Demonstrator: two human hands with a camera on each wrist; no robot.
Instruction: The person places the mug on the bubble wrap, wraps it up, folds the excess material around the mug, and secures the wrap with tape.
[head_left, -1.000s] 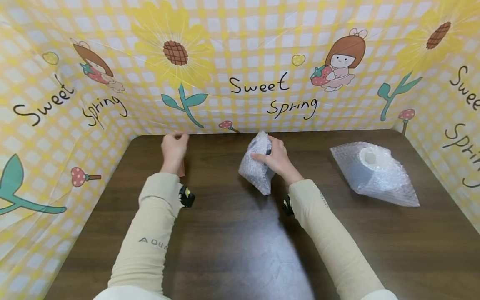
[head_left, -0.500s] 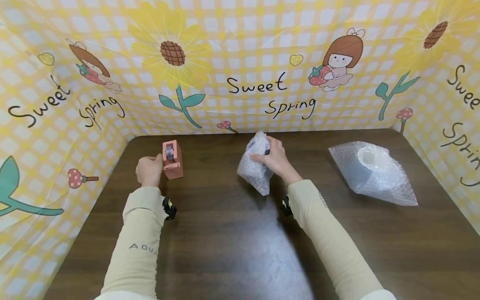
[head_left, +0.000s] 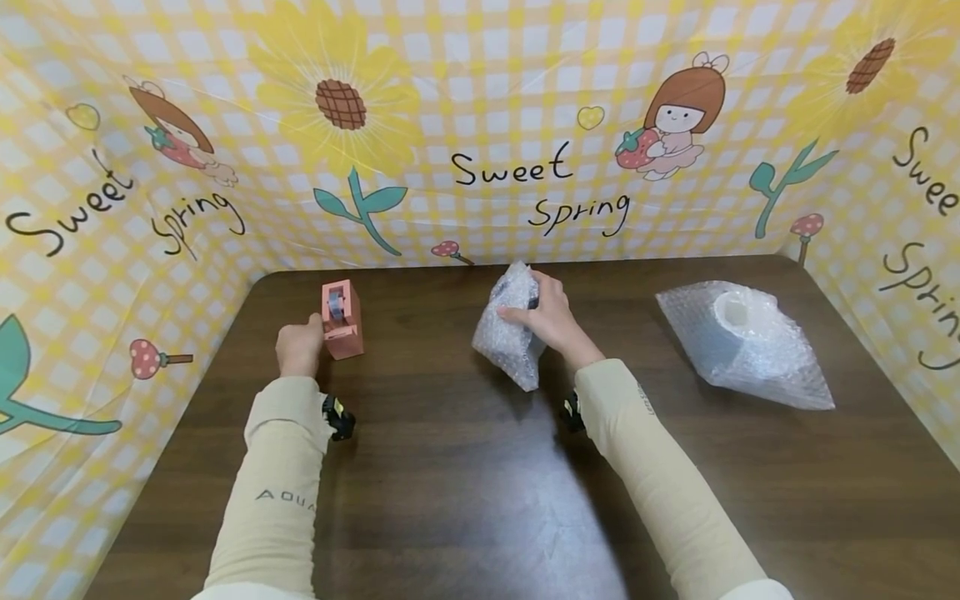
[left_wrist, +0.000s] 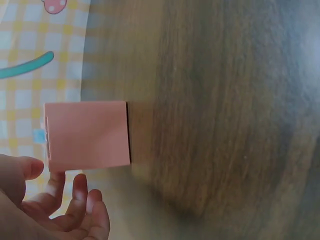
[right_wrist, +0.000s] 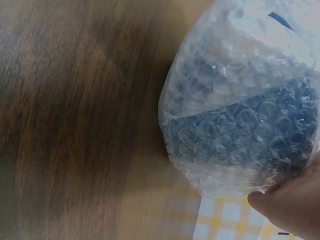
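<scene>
A pink tape dispenser (head_left: 343, 321) with a roll of tape in it stands at the back left of the table. My left hand (head_left: 298, 343) is at its left side. The left wrist view shows the fingers (left_wrist: 76, 202) loosely bent, one fingertip at the dispenser's edge. The thumb is apart from them, near a short bluish tape end (left_wrist: 39, 135). At the back middle, my right hand (head_left: 555, 315) grips a bubble-wrapped package (head_left: 512, 329) from its right side. Something dark shows through the wrap; its kind cannot be told.
A larger bubble-wrapped bundle (head_left: 757, 350) with a white ring-shaped end lies at the right of the brown wooden table (head_left: 465, 500). A yellow checked cloth (head_left: 495, 92) hangs along the table's back and sides.
My left hand has come from behind and above the tape dispenser to its left side, so the dispenser now shows. My right hand keeps its grip on the package in place.
</scene>
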